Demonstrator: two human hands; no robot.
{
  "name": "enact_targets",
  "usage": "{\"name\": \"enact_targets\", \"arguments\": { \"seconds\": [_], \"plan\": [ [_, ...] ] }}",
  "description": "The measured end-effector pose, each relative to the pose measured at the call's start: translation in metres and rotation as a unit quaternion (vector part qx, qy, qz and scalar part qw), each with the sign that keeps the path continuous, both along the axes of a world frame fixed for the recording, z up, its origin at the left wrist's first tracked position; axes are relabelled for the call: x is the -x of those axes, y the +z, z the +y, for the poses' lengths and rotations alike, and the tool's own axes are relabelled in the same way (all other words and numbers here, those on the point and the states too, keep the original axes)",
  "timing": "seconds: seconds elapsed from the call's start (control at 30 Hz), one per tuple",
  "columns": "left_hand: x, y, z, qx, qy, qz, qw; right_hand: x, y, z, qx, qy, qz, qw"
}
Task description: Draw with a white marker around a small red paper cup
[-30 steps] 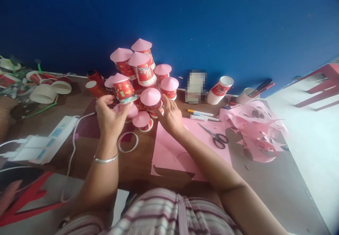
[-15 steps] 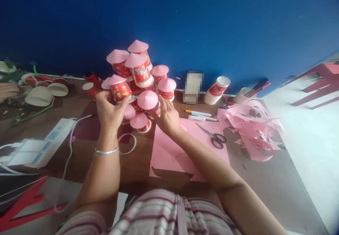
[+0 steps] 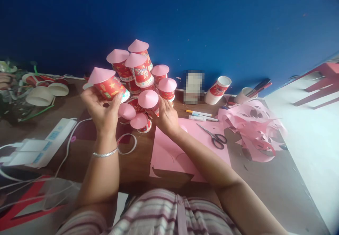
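My left hand (image 3: 102, 106) is wrapped round a red patterned paper cup (image 3: 109, 88) with a pink cone roof (image 3: 101, 74), held tilted up off the table left of the stack. More red cups with pink cone tops stand piled together, among them an upper cup (image 3: 141, 73) in the middle. My right hand (image 3: 166, 116) grips a front cup (image 3: 156, 110) of the pile, under its pink cone (image 3: 148, 99); the fingertips are partly hidden. A small cup (image 3: 144, 125) lies tilted in front.
Pink paper (image 3: 169, 150) with scissors (image 3: 215, 138) and markers (image 3: 200, 113) lies to the right, beside pink scraps (image 3: 251, 125). A red-and-white cup (image 3: 218, 90) and a pen cup (image 3: 245, 95) stand behind. At left are a power strip (image 3: 54, 139), cords, and another person's hand (image 3: 5, 79).
My left hand has moved left and toward me, carrying the pink-roofed cup away from the pile. My right hand has stayed on the front cup.
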State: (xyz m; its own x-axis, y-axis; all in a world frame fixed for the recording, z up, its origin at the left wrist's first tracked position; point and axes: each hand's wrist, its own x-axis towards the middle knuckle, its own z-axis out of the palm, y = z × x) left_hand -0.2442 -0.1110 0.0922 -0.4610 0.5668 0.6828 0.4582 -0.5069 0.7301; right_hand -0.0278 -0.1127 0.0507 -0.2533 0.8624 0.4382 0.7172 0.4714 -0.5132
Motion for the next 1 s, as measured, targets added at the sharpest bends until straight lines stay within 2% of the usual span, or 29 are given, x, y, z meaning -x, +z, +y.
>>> {"name": "enact_targets", "arguments": {
  "seconds": [0.07,0.13,0.43,0.67,0.83,1.0],
  "plan": [
    [0.003,0.002,-0.001,-0.052,-0.022,0.019,0.998,0.001,0.001,0.0,0.001,-0.004,0.004,1.0],
    [0.006,0.001,-0.002,-0.073,-0.041,0.035,0.996,0.002,0.001,0.0,0.002,-0.007,0.003,1.0],
    [0.013,-0.01,-0.013,-0.084,-0.053,0.037,0.994,-0.002,-0.004,-0.002,-0.011,-0.02,-0.007,1.0],
    [0.015,-0.017,-0.03,-0.057,-0.037,0.015,0.998,-0.006,-0.004,-0.005,-0.004,-0.015,-0.014,1.0],
    [0.02,-0.023,-0.034,-0.03,-0.031,-0.011,0.999,-0.005,0.001,-0.008,-0.003,-0.006,-0.017,1.0],
    [0.011,-0.023,-0.037,-0.034,-0.034,-0.046,0.998,-0.004,0.006,-0.008,-0.022,0.027,-0.027,0.999]
  ]
}}
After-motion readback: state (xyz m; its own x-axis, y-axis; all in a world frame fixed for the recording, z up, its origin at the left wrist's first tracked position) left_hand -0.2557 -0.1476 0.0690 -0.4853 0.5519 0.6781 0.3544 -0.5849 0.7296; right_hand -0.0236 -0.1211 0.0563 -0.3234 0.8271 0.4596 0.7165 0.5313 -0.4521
